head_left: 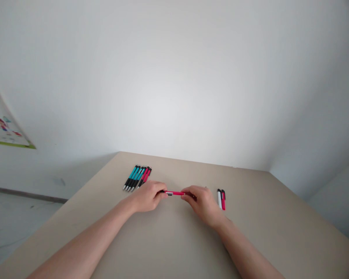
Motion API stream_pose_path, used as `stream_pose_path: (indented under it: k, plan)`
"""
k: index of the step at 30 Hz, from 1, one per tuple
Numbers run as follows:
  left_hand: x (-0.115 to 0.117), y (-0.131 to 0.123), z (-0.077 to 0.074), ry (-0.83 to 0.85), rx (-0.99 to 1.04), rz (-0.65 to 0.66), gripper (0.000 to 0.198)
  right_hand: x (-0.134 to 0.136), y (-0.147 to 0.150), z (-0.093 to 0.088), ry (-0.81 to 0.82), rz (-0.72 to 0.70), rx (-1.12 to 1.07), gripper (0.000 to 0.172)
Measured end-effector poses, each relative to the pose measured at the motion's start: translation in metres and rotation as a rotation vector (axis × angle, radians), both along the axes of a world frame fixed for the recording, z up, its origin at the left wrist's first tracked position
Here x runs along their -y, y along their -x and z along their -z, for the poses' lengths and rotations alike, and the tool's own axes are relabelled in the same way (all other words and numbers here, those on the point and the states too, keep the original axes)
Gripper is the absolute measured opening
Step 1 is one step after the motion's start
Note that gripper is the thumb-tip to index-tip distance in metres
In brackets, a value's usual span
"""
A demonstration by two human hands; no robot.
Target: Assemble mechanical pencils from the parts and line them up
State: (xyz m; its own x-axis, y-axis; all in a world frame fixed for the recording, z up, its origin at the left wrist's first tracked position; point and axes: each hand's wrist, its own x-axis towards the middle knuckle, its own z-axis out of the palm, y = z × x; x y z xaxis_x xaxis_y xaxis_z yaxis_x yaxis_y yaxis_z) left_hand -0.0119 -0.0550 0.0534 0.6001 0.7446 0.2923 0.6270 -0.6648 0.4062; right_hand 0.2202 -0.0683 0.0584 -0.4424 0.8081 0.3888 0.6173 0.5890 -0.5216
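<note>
A pink pen is held level between my two hands above the middle of the table. My left hand pinches its black end, and my right hand pinches the other end. Both ends are partly hidden by the fingers. Beyond my left hand lies a row of several teal pens with black grips and silver tips, with pink pens at its right side. Right of my right hand, a white pen barrel with a black end lies beside a pink one with a black clip.
The beige table meets a white wall at its far edge. Another wall stands close on the right. At the left, a poster hangs on the wall, and the floor shows past the table's left edge.
</note>
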Motion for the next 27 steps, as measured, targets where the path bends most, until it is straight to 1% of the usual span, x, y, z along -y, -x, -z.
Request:
stream_pose_path:
  k: [2,4,7,8,10,15,21,27]
  plan:
    - [0.0,0.001,0.0,0.021,-0.005,-0.007,0.015,-0.006,-0.012,-0.003,-0.004,0.056,0.036,0.019]
    - [0.0,0.001,-0.001,0.033,-0.009,-0.006,0.016,-0.013,-0.028,-0.008,0.0,0.188,0.103,0.02]
    - [0.001,0.001,-0.003,0.049,-0.033,0.014,0.016,-0.022,-0.052,-0.017,0.122,0.441,0.315,0.017]
    - [0.001,0.001,-0.003,0.055,-0.041,0.02,0.015,-0.024,-0.059,-0.02,0.161,0.494,0.37,0.017]
    - [0.002,0.001,-0.003,0.063,-0.048,0.029,0.014,-0.026,-0.068,-0.022,0.22,0.544,0.44,0.017]
    - [0.002,0.0,-0.003,0.062,-0.039,0.035,0.012,-0.026,-0.07,-0.018,0.266,0.521,0.492,0.016]
    - [0.004,0.001,-0.004,0.084,-0.02,0.039,0.011,-0.026,-0.067,-0.009,0.306,0.474,0.532,0.01]
    - [0.005,0.0,-0.006,0.079,-0.019,0.045,0.012,-0.026,-0.067,-0.006,0.313,0.465,0.533,0.007]
